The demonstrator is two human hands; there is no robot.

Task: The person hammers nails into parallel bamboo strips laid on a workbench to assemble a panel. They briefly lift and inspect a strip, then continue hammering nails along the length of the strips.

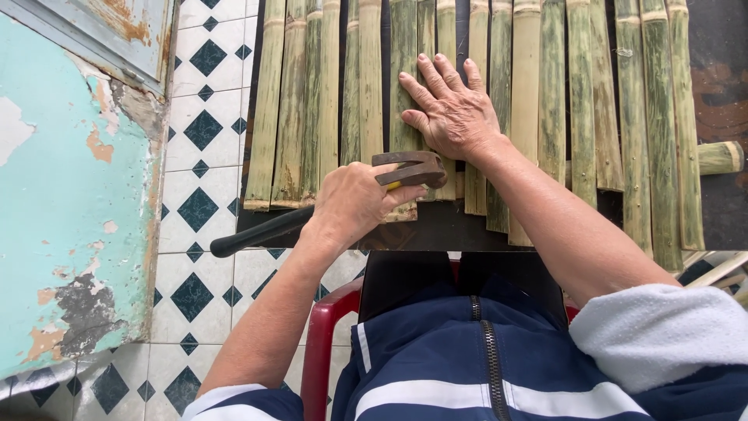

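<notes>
I see my left hand [354, 203] with its grip closed around a claw hammer [327, 204], the rusty head over the near edge of the dark worktop [436, 228] and the black handle jutting past its left corner. My right hand [452, 113] lies flat and open, holding nothing, pressed on the green bamboo slats [538, 93] laid side by side across the worktop.

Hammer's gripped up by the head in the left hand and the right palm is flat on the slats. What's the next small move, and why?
Probably slide the left hand down the black handle of the hammer before swinging: it grips right at the rusty head, which hovers over the near ends of the bamboo slats. The right hand presses flat just beyond, so a short, controlled tap looks safest.
</notes>
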